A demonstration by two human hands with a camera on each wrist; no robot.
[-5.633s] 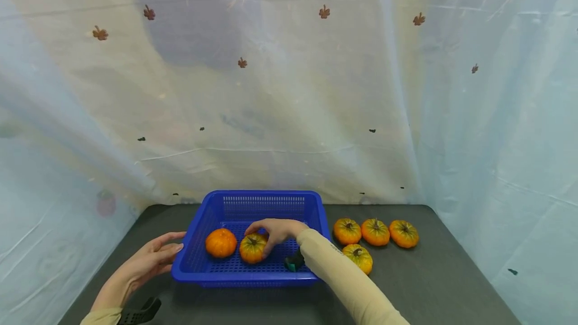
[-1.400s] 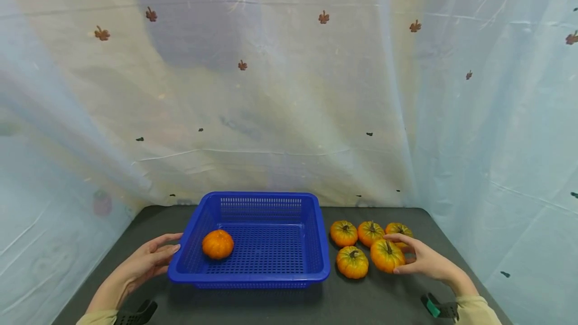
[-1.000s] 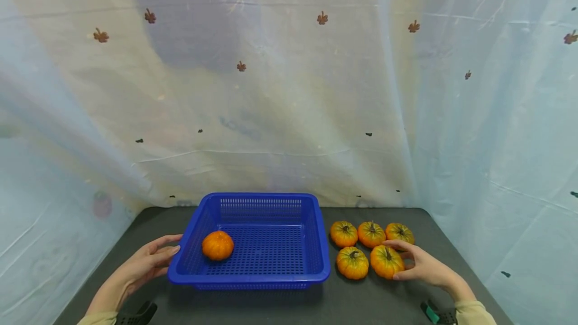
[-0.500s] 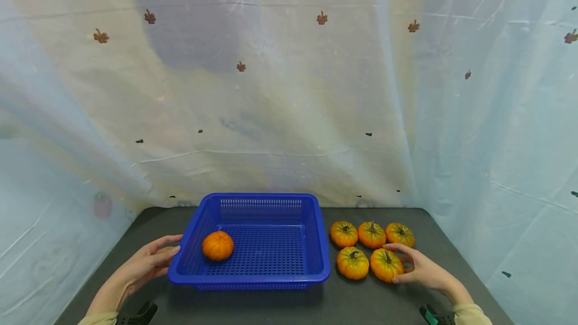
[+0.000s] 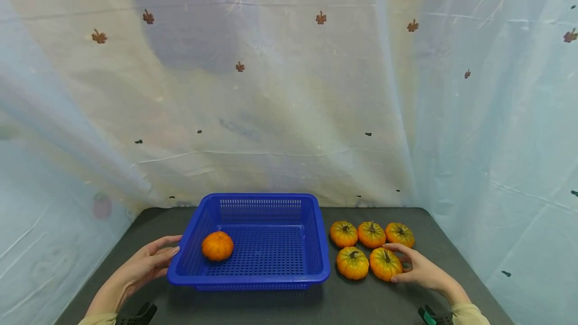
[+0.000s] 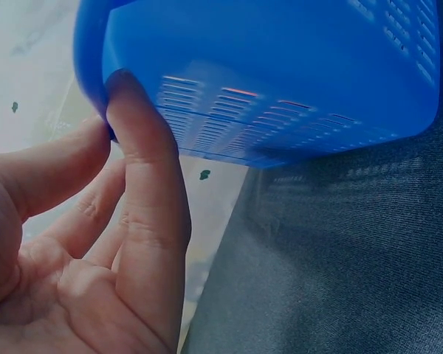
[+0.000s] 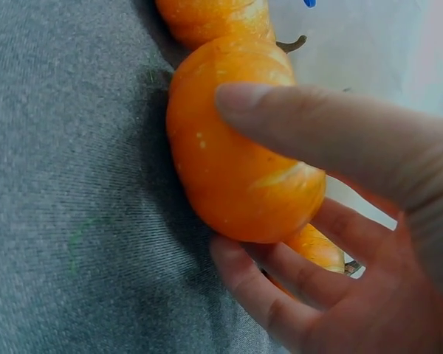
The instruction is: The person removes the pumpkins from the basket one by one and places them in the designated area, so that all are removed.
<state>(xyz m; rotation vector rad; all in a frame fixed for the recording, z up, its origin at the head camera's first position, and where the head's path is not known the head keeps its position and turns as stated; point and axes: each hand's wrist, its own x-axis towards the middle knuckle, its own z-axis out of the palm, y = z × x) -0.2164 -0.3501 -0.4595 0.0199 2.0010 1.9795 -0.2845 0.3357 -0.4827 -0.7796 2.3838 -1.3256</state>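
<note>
At the left, my left hand (image 5: pixel 146 265) pinches the left rim of a blue plastic basket (image 5: pixel 253 279); in the left wrist view the thumb and index finger (image 6: pixel 151 162) meet at that rim. Inside the basket, toward its left side, sits an orange pumpkin (image 5: pixel 218 246). On the table to the right, my right hand (image 5: pixel 422 267) holds a small orange-green pumpkin (image 5: pixel 386 264). The right wrist view has the thumb on one side of this pumpkin (image 7: pixel 240 162) and the fingers curled around the other. It rests on the table beside another pumpkin (image 5: pixel 352 263).
Behind the held pumpkin stands a row of three pumpkins: the left one (image 5: pixel 343 234), the middle one (image 5: pixel 372 234) and the right one (image 5: pixel 400 235). The dark grey table (image 5: pixel 271 310) ends at a pale patterned curtain (image 5: pixel 280 114) at the back and sides.
My right hand has carried a pumpkin out of the basket to the right and lowered it onto the table in front of the others. My left hand has stayed at the basket rim.
</note>
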